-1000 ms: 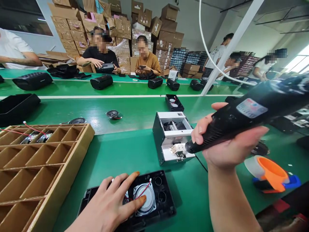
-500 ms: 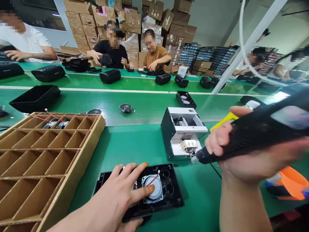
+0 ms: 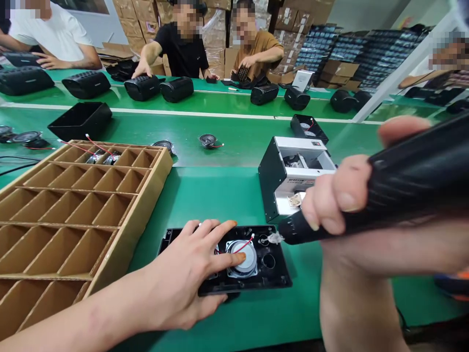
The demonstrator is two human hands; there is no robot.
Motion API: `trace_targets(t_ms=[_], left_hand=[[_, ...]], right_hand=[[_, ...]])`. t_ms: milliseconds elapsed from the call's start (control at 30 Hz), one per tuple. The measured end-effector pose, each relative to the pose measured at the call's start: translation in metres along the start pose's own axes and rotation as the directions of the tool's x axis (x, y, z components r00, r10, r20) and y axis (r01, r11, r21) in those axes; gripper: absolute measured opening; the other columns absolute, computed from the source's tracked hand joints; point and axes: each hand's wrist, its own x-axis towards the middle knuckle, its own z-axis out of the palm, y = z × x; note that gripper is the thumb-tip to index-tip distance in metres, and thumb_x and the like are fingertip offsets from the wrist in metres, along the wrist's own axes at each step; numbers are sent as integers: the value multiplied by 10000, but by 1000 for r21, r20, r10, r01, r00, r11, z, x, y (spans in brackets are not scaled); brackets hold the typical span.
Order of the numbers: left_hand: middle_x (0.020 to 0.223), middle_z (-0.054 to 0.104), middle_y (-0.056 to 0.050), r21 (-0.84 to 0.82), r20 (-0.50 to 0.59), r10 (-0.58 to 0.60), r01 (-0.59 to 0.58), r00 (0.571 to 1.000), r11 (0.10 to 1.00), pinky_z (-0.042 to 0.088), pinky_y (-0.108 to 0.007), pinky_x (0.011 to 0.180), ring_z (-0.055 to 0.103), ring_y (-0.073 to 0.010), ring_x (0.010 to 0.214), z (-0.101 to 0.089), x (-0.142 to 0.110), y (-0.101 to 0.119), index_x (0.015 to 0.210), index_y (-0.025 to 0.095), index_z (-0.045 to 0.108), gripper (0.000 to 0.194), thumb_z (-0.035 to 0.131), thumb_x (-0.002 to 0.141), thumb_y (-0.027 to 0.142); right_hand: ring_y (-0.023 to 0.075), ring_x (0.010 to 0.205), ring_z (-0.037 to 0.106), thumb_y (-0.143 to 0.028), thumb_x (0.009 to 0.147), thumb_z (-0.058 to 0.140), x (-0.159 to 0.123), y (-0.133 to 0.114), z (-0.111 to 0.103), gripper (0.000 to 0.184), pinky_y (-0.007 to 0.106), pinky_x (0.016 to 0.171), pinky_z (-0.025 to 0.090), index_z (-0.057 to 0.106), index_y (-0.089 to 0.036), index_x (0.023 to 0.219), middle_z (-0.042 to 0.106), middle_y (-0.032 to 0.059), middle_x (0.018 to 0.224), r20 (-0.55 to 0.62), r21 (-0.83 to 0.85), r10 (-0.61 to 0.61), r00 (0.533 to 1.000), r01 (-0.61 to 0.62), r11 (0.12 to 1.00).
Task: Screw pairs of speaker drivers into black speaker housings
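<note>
The left hand (image 3: 183, 266) gripped the black housing (image 3: 280, 275) on the table (image 3: 208, 195), 1 finger pressing the speaker (image 3: 249, 264), apparently to steady both. The right hand (image 3: 350, 188) gripped the black power tool (image 3: 410, 178), tip angled toward the housing's far corner for access.

At lower centre of the frame, a panel (image 3: 280, 279), with a speaker (image 3: 249, 264) in it, is being supported above the table (image 3: 205, 193). Behind, toward the right, a machine (image 3: 269, 181) is being borne; at left, a divided box (image 3: 146, 200). An open casing (image 3: 75, 120) is being carried upper left.
</note>
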Motion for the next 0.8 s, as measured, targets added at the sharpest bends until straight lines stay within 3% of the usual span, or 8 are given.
trace_targets(t_ms=[33, 100, 167, 300, 467, 800], left_hand=[[1630, 436, -124, -2, 7, -1, 1, 1000, 1000, 467, -644, 1034, 536, -421, 1307, -1, 0, 1, 1432, 375, 627, 651, 807, 810, 303], [1627, 430, -124, -14, 16, -3, 3, 1000, 1000, 465, -641, 1029, 524, -422, 1308, -2, 1, 2, 1445, 381, 614, 666, 799, 811, 297], [1629, 419, -119, -28, 15, -5, 6, 1000, 1000, 461, -635, 1031, 509, -421, 1313, -3, 2, 2, 1447, 383, 610, 673, 790, 806, 283], [1651, 375, -97, -21, 2, 1, -1, 1000, 1000, 447, -637, 1034, 487, -424, 1316, 2, 2, 0, 1445, 397, 602, 673, 768, 803, 278], [1659, 359, -92, 21, 4, -29, 28, 1000, 999, 445, -625, 1028, 468, -425, 1327, 5, 2, 1, 1446, 421, 595, 694, 781, 795, 268], [1689, 334, -78, 30, 30, -24, 23, 999, 999, 435, -653, 1053, 463, -429, 1375, 3, 0, 0, 1457, 434, 590, 701, 754, 799, 255]], right_hand=[[127, 399, 425, -799, 994, 27, 1, -1, 10, 793, 288, 423, 424, 491, -261, 1345, 504, -22, 654, -67, 222, 27, 997, -11, 975], [134, 390, 467, -836, 963, 395, 3, 1, 24, 635, 264, 377, 398, 602, -268, 1156, 548, -30, 604, -142, 612, 116, 983, -5, 791], [132, 378, 486, -796, 882, 629, 3, 6, 32, 566, 248, 350, 384, 672, -260, 1058, 588, -37, 576, -142, 772, 157, 977, 10, 635], [124, 375, 493, -772, 847, 698, 1, 18, 45, 584, 232, 335, 377, 722, -238, 1083, 623, -33, 601, -105, 842, 163, 981, 1, 540], [113, 369, 482, -829, 925, 512, 0, 26, 57, 670, 228, 336, 363, 682, -212, 1122, 592, -35, 614, -136, 818, 141, 981, 31, 575], [103, 398, 502, -780, 966, 505, -1, 35, 63, 635, 223, 371, 399, 667, -203, 1177, 602, -25, 650, -93, 816, 113, 989, 11, 577]])
